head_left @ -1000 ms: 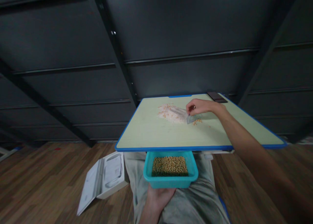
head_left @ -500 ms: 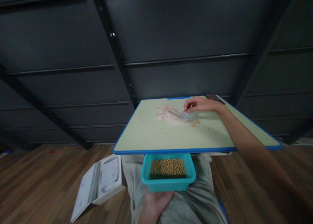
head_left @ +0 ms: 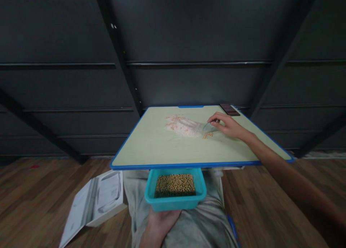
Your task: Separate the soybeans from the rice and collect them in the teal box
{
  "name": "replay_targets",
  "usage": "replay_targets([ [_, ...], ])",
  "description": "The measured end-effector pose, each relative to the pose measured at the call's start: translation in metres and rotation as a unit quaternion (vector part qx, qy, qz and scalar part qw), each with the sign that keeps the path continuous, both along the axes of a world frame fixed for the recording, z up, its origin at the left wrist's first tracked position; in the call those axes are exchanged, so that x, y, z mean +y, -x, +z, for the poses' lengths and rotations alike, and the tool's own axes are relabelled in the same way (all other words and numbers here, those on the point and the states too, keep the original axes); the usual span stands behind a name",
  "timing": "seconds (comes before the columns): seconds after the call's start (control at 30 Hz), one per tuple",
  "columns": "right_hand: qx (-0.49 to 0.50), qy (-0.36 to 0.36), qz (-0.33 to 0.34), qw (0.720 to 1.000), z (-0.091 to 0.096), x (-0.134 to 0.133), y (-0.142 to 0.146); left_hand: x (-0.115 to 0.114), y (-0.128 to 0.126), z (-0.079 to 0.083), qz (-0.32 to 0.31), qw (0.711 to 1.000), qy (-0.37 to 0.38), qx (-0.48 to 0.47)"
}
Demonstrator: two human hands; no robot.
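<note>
My right hand (head_left: 227, 125) reaches over a pale green table with a blue rim (head_left: 173, 165) and pinches a small clear scoop-like piece (head_left: 208, 126). The scoop rests beside a pile of white grains mixed with yellow beans (head_left: 182, 125). A few loose yellow beans (head_left: 208, 135) lie just in front of the scoop. My left hand (head_left: 160, 221) holds a teal tub (head_left: 175, 203) from below, on my lap under the table's near edge. The tub is filled with yellow beans (head_left: 175, 185).
A dark phone (head_left: 229, 109) lies at the table's far right corner. An open white box (head_left: 95, 202) sits on the wooden floor to my left. Dark metal panels and slanted beams rise behind the table.
My right hand has lowered and flattened, drawing the scoop slightly right of the pile. The whole view has shifted left and down; the tub stays in my left hand.
</note>
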State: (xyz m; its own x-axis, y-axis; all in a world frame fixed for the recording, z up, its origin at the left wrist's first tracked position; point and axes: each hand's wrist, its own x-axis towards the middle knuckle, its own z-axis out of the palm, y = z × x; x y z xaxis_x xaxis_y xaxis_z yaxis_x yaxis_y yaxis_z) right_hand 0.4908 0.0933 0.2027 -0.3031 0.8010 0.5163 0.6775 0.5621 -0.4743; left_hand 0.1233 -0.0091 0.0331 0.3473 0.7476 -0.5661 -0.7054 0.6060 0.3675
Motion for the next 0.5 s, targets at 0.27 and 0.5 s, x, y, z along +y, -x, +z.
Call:
replay_targets([
  [0.27,0.015,0.050,-0.027,0.998,-0.005,0.006,0.010,0.002,0.003,-0.005,-0.016,0.999,-0.012,-0.026],
  [0.5,0.048,0.115,-0.021,0.992,-0.016,0.013,0.003,0.001,0.002,-0.009,0.012,0.999,0.010,-0.031],
])
